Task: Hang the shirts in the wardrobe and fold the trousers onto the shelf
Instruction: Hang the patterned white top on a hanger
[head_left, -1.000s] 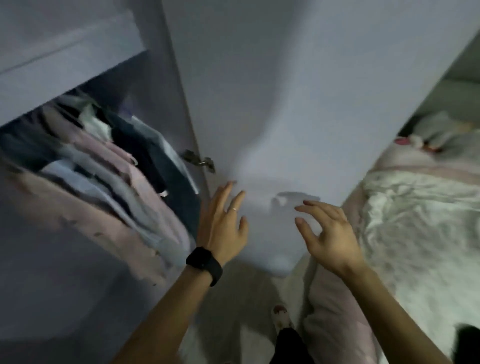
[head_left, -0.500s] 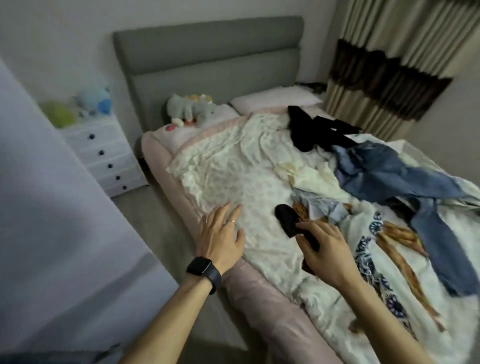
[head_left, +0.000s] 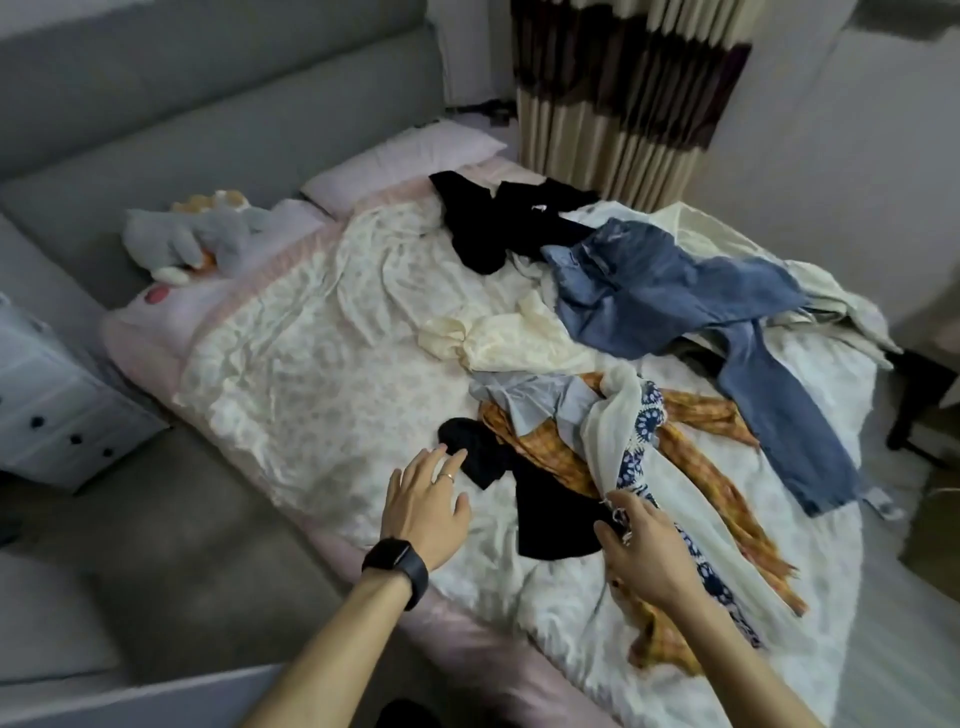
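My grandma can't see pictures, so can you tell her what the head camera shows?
Two hands reach over a bed piled with clothes: the left hand hovers open by a black garment, the right hand at the fringe of a white cloth with blue print. Blue jeans, an orange checked cloth and more black clothes lie farther back.

We see matt, faded denim in the jeans (head_left: 675, 296), soft dull cloth in the black garment (head_left: 550, 514), thin crinkled cloth with a faint sheen on the bedspread (head_left: 311, 364), matt grey upholstery on the headboard (head_left: 182, 104), and a smooth, glossy face on the watch (head_left: 397, 564).
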